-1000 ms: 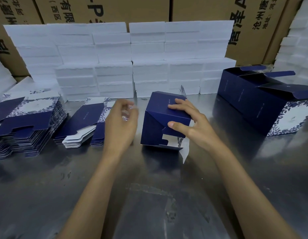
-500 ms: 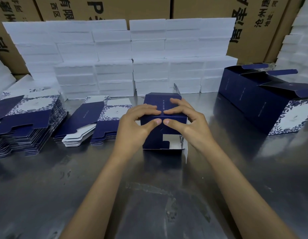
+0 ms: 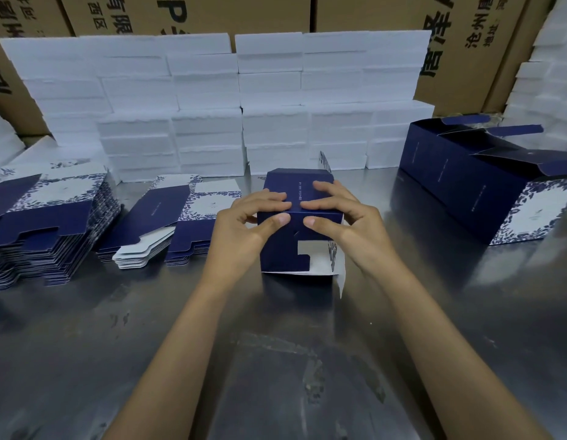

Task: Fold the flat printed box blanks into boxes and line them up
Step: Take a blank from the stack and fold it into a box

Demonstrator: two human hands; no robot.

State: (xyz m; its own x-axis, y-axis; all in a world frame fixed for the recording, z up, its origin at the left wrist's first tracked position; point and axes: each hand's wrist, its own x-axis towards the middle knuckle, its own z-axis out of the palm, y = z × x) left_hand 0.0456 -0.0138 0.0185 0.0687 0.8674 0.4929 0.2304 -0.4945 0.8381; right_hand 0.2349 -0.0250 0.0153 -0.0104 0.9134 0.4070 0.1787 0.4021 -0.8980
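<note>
Left hand (image 3: 244, 227) and right hand (image 3: 342, 217) each clamp their grip (thumbs seemingly pressing) on the box (image 3: 298, 246).

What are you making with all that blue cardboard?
A person is folding a dark blue printed cardboard box on the shiny metal table. The left hand and right hand both grip it, thumbs pressing its near face, where a flap is not yet closed. Stacks of flat blue-and-white box blanks wait on the left. A row of folded blue boxes stands on the right, top flaps open.
</note>
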